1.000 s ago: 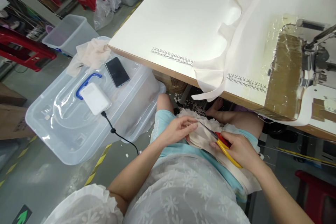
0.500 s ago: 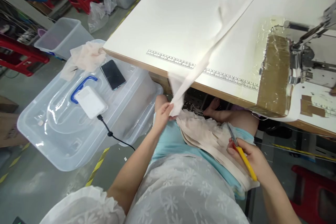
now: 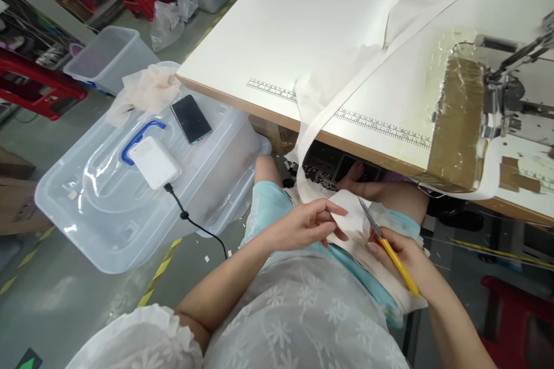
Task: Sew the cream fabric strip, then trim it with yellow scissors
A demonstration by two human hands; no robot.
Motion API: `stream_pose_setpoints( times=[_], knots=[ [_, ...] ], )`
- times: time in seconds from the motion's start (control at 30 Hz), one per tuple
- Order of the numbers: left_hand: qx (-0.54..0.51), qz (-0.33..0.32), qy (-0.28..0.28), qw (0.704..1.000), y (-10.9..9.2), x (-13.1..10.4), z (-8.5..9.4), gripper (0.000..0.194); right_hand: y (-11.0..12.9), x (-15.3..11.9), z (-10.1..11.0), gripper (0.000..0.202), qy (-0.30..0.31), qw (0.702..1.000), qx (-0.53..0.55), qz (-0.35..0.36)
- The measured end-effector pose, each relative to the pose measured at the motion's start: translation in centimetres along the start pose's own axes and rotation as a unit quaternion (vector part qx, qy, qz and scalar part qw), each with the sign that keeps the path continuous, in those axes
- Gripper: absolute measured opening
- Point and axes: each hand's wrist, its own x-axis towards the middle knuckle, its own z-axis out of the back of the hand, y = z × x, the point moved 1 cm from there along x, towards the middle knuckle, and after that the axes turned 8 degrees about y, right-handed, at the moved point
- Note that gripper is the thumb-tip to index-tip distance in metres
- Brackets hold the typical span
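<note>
My left hand (image 3: 309, 223) is over my lap with its fingers apart, palm toward the cloth. Its fingertips are at the edge of a white piece of fabric (image 3: 350, 212); no firm grip shows. In my right hand (image 3: 400, 251) are yellow-handled thread snips (image 3: 395, 259), blades pointing up and left beside that white piece. Under both hands a pile of beige fabric (image 3: 361, 251) lies across my thighs. A long pale fabric strip (image 3: 346, 91) with a folded band edge runs from the tabletop over its front edge down to my lap.
The white sewing table (image 3: 268, 23) has a printed ruler along its front. A sewing machine (image 3: 511, 92) with a taped brown block stands at right. To the left, a lidded plastic bin (image 3: 86, 219) bears a phone (image 3: 190, 119), a white power bank (image 3: 154, 162) and pale fabric scraps (image 3: 149, 89).
My left hand has let go of the strip's end and moved right, near the snips. The strip now hangs slack from the table edge, and a white piece shows on my lap.
</note>
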Motion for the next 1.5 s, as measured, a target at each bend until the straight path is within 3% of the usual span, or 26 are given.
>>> stream_pose_setpoints(
  times=[0.07,0.13,0.23,0.33,0.47,0.53,0.63,1.0,1.5],
  knots=[
    [0.147,-0.002,-0.073,0.986,-0.1,0.6,0.2,0.030,0.2,-0.4,0.3,0.042,0.019,1.000,0.019,-0.009],
    [0.279,-0.026,-0.139,0.950,0.0,0.9,0.2,0.033,0.4,-0.6,0.5,0.042,0.043,0.998,0.034,-0.014],
    [0.348,-0.046,-0.189,0.917,0.4,0.8,0.0,0.033,0.9,-0.3,0.7,0.041,0.078,0.996,0.040,0.001],
    [0.286,-0.034,-0.193,0.938,0.5,0.6,-0.2,0.033,1.3,0.4,0.7,0.042,0.113,0.992,0.049,0.025],
    [0.049,0.047,-0.114,0.991,0.5,0.6,-0.3,0.043,1.3,1.3,0.6,0.044,0.147,0.987,0.049,0.044],
    [-0.047,0.070,-0.090,0.992,0.4,0.8,-0.3,0.051,1.2,1.4,0.6,0.043,0.165,0.983,0.054,0.052],
    [-0.111,0.090,-0.093,0.985,0.4,1.1,0.0,0.055,1.0,1.4,0.7,0.044,0.187,0.979,0.060,0.056],
    [-0.128,0.103,-0.097,0.982,1.3,1.4,0.8,0.055,1.5,1.9,0.7,0.047,0.198,0.979,0.029,0.033],
    [-0.119,0.095,-0.112,0.982,1.2,1.4,1.1,0.056,1.6,1.4,0.2,0.049,0.076,0.986,-0.145,0.008]
  ],
)
